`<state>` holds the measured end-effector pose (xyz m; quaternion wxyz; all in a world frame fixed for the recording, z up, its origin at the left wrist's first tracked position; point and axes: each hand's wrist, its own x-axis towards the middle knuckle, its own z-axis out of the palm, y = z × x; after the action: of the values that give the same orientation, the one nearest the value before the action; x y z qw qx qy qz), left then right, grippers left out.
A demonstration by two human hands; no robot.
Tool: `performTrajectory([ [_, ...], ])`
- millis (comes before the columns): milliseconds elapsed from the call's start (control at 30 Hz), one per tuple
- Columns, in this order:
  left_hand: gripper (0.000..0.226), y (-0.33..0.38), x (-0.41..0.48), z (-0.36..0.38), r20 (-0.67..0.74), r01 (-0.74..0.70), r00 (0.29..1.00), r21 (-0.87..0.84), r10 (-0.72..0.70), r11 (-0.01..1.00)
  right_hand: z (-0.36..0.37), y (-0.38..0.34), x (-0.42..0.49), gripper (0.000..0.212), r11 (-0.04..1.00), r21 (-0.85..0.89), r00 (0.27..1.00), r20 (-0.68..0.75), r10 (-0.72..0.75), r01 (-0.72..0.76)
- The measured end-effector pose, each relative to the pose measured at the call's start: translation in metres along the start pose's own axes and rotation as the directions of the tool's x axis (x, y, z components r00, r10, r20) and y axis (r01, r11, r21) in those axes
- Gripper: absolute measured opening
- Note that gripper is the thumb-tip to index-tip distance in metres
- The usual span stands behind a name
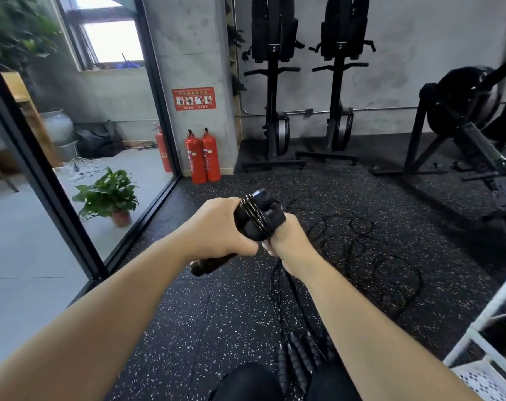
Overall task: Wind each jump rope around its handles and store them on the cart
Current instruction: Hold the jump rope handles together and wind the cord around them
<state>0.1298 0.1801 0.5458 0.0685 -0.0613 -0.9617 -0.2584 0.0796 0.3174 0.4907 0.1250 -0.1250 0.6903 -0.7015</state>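
My left hand [217, 230] grips a pair of black jump-rope handles [257, 218] held together, with several turns of black rope wound round them. The lower handle ends stick out below the hand. My right hand [286, 241] pinches the black rope right beside the handles; the loose rope [278, 287] hangs down from it. More black rope [370, 250] lies in loops on the floor ahead. Other black handles [298, 357] lie on the floor near my legs. The white cart [486, 314] stands at the lower right.
Two red fire extinguishers [202, 157] stand by a concrete pillar. Black rowing machines [275, 82] stand upright against the back wall, and another machine [471, 125] is at the right. A potted plant [110, 195] sits behind the glass partition on the left.
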Motion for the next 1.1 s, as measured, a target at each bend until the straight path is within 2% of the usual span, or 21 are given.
performTrajectory([
  [67, 0.035, -0.006, 0.005, 0.000, -0.026, 0.081, 0.996, -0.049, -0.082, 0.996, 0.003, 0.006, -0.006, 0.037, 0.991, -0.076, 0.994, -0.017, -0.109, 0.107],
  [167, 0.044, -0.017, 0.011, 0.000, -0.030, 0.152, 0.987, -0.120, -0.156, 0.981, 0.004, 0.006, -0.012, 0.028, 0.986, -0.028, 0.986, 0.017, -0.165, 0.165],
  [267, 0.040, -0.019, 0.012, -0.002, -0.023, 0.162, 0.986, -0.139, -0.167, 0.977, 0.005, 0.003, -0.013, 0.031, 0.979, 0.011, 0.976, 0.068, -0.205, 0.205],
  [333, 0.029, -0.016, 0.012, -0.004, -0.017, 0.163, 0.986, -0.111, -0.166, 0.980, 0.008, 0.001, -0.012, 0.037, 0.974, -0.013, 0.974, 0.018, -0.226, 0.227],
  [400, 0.031, -0.012, 0.012, -0.003, -0.051, 0.194, 0.979, -0.078, -0.198, 0.978, 0.011, 0.002, -0.009, 0.049, 0.969, -0.029, 0.969, -0.030, -0.247, 0.246],
  [567, 0.056, -0.006, 0.006, 0.013, -0.282, 0.383, 0.901, 0.159, -0.330, 0.910, 0.016, 0.004, -0.005, 0.031, 0.966, 0.058, 0.965, -0.089, -0.246, 0.251],
  [733, 0.050, -0.001, -0.001, 0.026, -0.390, 0.397, 0.871, 0.202, -0.298, 0.895, 0.015, 0.003, -0.008, 0.035, 0.980, 0.052, 0.980, -0.071, -0.188, 0.192],
  [800, 0.046, -0.003, 0.001, 0.024, -0.393, 0.383, 0.875, 0.204, -0.283, 0.901, 0.012, 0.001, -0.008, 0.043, 0.982, -0.047, 0.981, -0.057, -0.188, 0.185],
  [867, 0.044, -0.008, 0.003, 0.019, -0.404, 0.388, 0.869, 0.199, -0.285, 0.900, 0.009, -0.004, -0.008, 0.051, 0.942, -0.272, 0.974, -0.054, -0.220, 0.198],
  [967, 0.040, -0.017, 0.008, 0.009, -0.428, 0.426, 0.851, 0.224, -0.305, 0.876, 0.006, -0.014, -0.017, 0.050, 0.725, -0.658, 0.964, 0.005, -0.266, 0.203],
  [1100, 0.035, -0.018, 0.011, 0.004, -0.440, 0.414, 0.864, 0.347, -0.244, 0.841, 0.007, -0.037, -0.030, 0.041, 0.480, -0.858, 0.967, 0.068, -0.244, 0.182],
])
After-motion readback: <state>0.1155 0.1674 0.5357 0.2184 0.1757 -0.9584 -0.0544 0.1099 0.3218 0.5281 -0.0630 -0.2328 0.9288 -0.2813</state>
